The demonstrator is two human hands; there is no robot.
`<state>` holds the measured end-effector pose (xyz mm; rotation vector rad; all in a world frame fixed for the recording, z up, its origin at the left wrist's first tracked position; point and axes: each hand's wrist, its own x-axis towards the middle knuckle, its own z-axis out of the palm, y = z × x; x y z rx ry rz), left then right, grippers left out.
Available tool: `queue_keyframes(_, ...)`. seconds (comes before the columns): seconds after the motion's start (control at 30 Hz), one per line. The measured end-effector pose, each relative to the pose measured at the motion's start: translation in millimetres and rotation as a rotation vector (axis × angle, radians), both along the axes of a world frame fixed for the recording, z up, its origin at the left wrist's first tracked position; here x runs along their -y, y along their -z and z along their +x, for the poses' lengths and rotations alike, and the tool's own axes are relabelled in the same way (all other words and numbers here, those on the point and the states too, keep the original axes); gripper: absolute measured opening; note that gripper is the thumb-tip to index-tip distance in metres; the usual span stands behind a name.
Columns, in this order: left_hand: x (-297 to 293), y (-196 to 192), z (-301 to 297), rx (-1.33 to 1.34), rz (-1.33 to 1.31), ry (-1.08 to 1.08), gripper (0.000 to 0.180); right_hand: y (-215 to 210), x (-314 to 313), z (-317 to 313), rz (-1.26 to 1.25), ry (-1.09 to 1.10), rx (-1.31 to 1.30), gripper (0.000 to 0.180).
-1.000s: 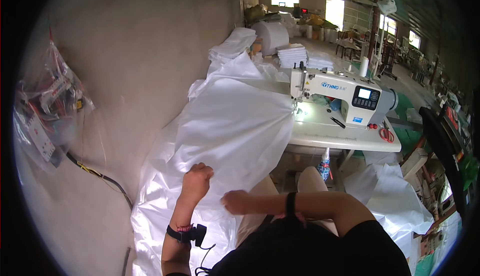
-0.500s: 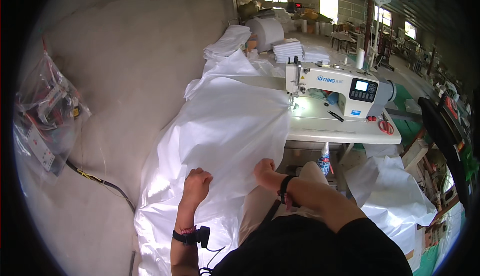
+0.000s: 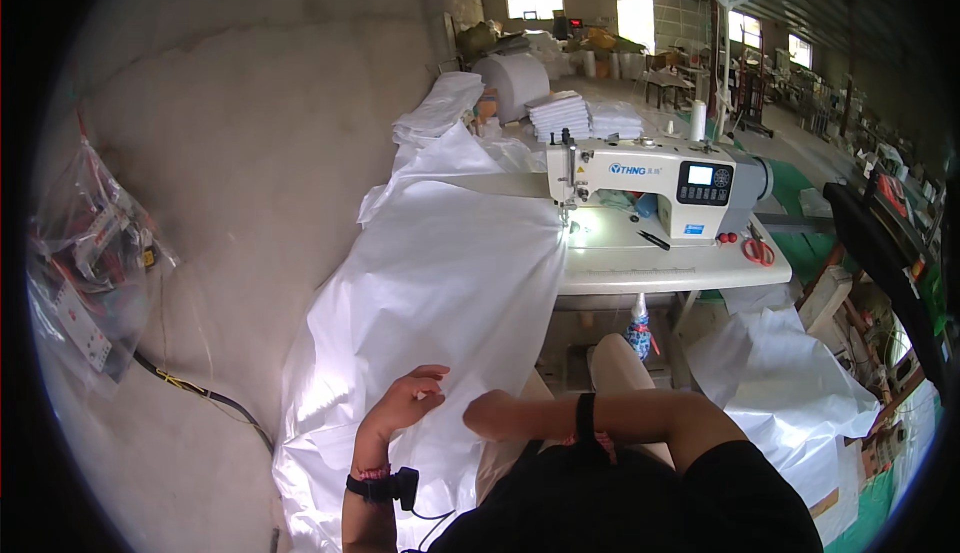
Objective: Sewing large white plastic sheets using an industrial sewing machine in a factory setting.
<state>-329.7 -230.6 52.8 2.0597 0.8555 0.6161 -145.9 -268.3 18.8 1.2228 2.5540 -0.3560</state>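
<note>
A large white sheet (image 3: 430, 273), thin and slightly shiny, hangs from the sewing machine's table toward my lap and spreads down to the left. Its upper right edge lies at the lit needle area of the white sewing machine (image 3: 640, 178). My left hand (image 3: 405, 405) is over the lower part of the sheet, with thumb and fingers apart and nothing visible between them. Just right of it, my right hand (image 3: 490, 415) reaches across in front of my body by the sheet's right edge. Its fingers are smeared and turned away, so their grip is hidden.
Black snips (image 3: 654, 240) and red-handled scissors (image 3: 758, 250) lie on the white machine table (image 3: 690, 271). Behind stand folded white stacks (image 3: 558, 116) and a big white roll (image 3: 515, 85). More white sheeting (image 3: 780, 383) lies at right. A bare wall (image 3: 240, 133) borders the left.
My right hand has moved left and down, closer to my left hand. My left hand has lowered slightly and its fingers have come apart. The view has shifted a little.
</note>
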Motion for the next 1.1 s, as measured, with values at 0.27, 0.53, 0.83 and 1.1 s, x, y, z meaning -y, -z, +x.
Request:
queue_keyframes(0.27, 0, 15, 20, -0.079, 0.017, 0.215, 0.014, -34, 27, 15, 0.461, -0.131, -0.320, 0.012)
queue_keyframes(0.53, 19, 64, 43, 0.475, -0.703, 0.207, 0.025, -24, 48, 47, 0.463, -0.199, -0.675, 0.009)
queue_keyframes(0.83, 33, 62, 59, 0.591, -0.891, 0.143, 0.005, 29, 46, 120, -0.034, 0.708, -0.805, 0.027)
queue_keyframes(1.1, 34, 38, 68, 0.662, -0.846, 0.204, 0.006, 53, 24, 89, -0.102, 0.195, -1.210, 0.035)
